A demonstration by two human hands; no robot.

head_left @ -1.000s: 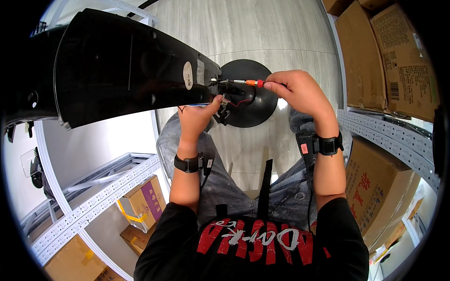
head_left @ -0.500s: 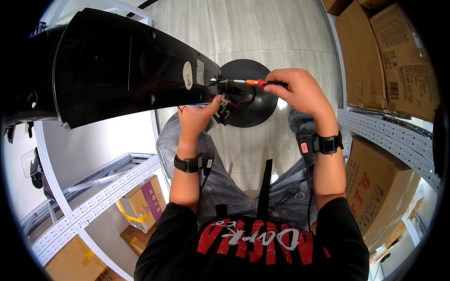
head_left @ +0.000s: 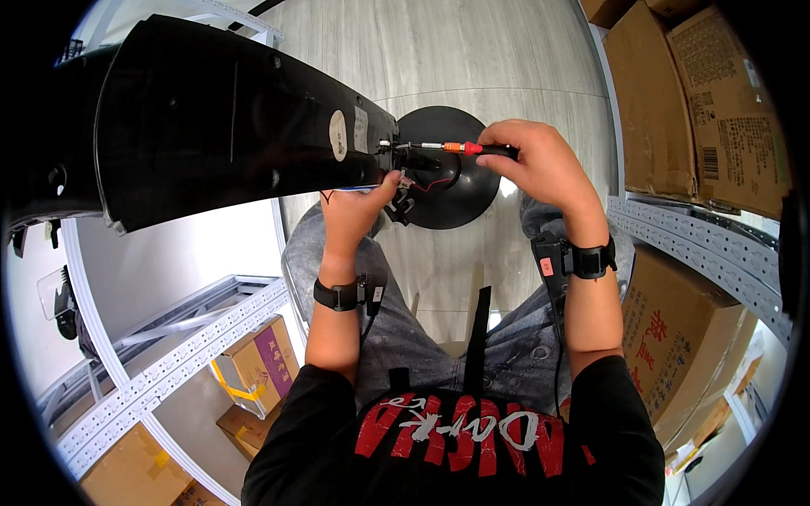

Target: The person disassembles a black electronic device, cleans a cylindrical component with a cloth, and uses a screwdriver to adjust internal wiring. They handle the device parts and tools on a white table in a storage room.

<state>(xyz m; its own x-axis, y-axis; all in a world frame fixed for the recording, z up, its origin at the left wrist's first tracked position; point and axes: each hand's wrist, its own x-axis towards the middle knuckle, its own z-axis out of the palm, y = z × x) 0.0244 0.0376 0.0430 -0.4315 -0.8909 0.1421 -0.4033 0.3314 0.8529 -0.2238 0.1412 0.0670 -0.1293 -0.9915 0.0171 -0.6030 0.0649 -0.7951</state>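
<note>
A long black plastic housing (head_left: 207,126) stretches in from the left, its narrow end in front of me. My left hand (head_left: 348,218) is closed on the lower edge of that end, thumb on top by a small connector and thin wires; its other fingers are hidden underneath. Between the fingertips of my right hand (head_left: 540,164) is a screwdriver (head_left: 456,148) with a red and black handle and an orange band. Its shaft points left, the tip at a small white part (head_left: 385,144) on the housing's end. A red wire (head_left: 435,183) loops out beside it.
Below the housing's end, a round black base (head_left: 477,190) stands on the grey tiled floor (head_left: 472,59). Metal shelving (head_left: 177,358) with cardboard boxes is on my left. More boxes (head_left: 650,101) sit on a perforated rack (head_left: 700,240) at my right.
The screwdriver's handle has turned slightly in my right hand, with more black showing now. My left hand and the housing stay in place.
</note>
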